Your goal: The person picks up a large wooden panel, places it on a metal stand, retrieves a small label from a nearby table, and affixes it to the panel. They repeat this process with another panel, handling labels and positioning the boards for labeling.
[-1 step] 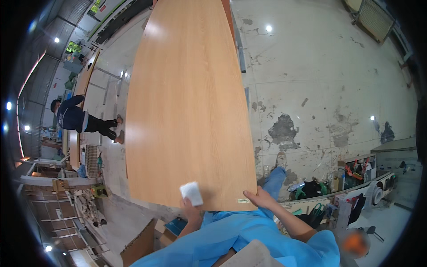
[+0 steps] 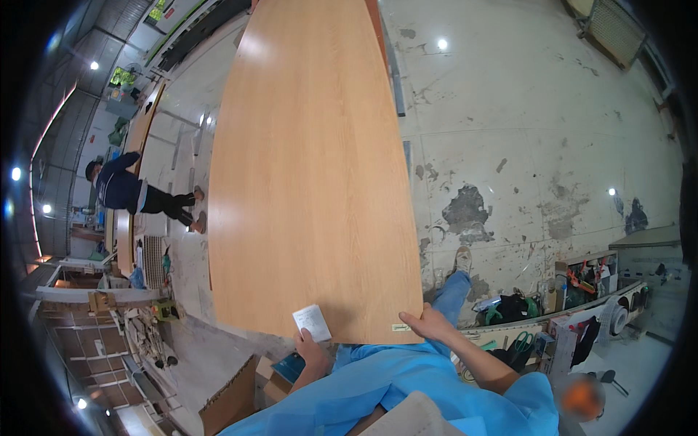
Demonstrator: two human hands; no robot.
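A large wood-grain panel (image 2: 313, 174) stretches from near my body to the far end of the view. Over its near edge, left of the middle, my left hand (image 2: 313, 350) is closed on a small white sheet of paper (image 2: 312, 324) with faint marks on it. My right hand (image 2: 429, 324) grips the panel's near right corner, thumb on top and the other fingers hidden by the edge. Beside that thumb, a small pale label (image 2: 400, 328) lies on the panel.
At left, another person (image 2: 120, 182) stands by a long board (image 2: 145, 120). An open cardboard box (image 2: 231, 400) sits by my left side. On the right are a holder of tools (image 2: 587, 280), green-handled scissors (image 2: 522, 341) and a roll of tape (image 2: 616, 317). The floor (image 2: 509, 109) has dark worn patches.
The paper in my left hand was blurred and now shows sharply, with its marks visible. The whole view has shifted slightly. My right hand keeps its hold on the panel corner.
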